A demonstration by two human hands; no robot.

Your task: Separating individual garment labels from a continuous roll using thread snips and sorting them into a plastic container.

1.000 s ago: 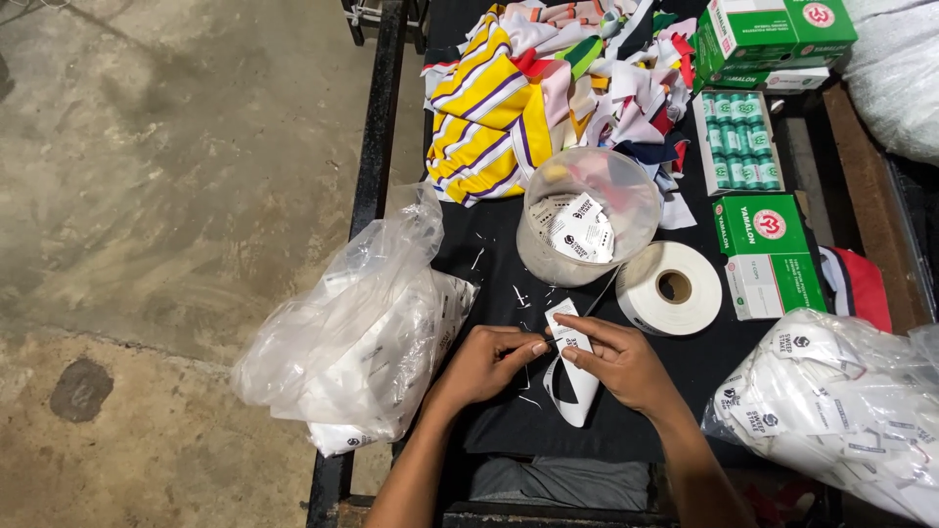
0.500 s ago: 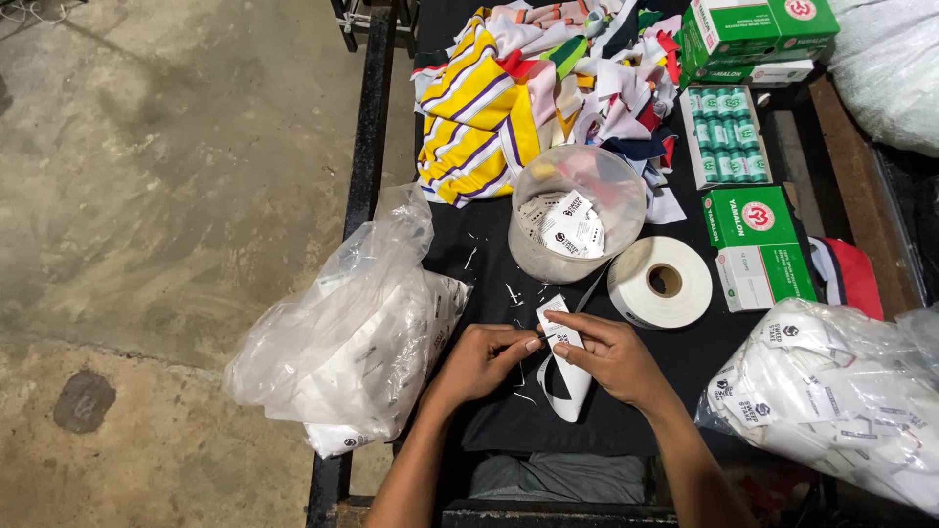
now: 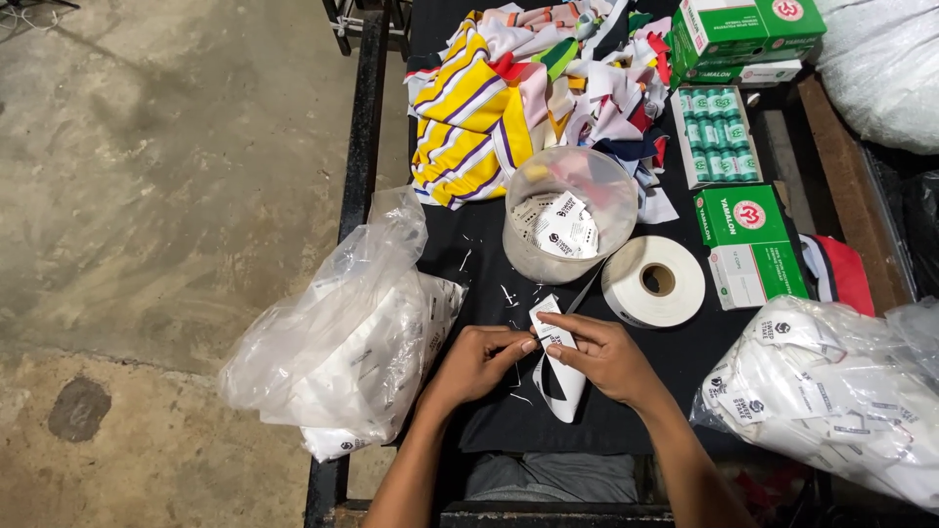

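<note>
Both hands pinch a white label strip (image 3: 559, 376) near the bench's (image 3: 597, 430) front edge: left hand (image 3: 476, 364) and right hand (image 3: 602, 354) closed on it, fingertips meeting. Clear plastic tub (image 3: 567, 227) and tape roll (image 3: 653, 281) just behind; plastic bags (image 3: 342, 342) crowd both side edges.

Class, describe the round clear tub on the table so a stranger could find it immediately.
Start at the black table and find the striped cloth heap at its far end. Just nearer sits the clear tub, beside a white tape roll. Alone there, it is see-through, with small white labels inside.
</note>
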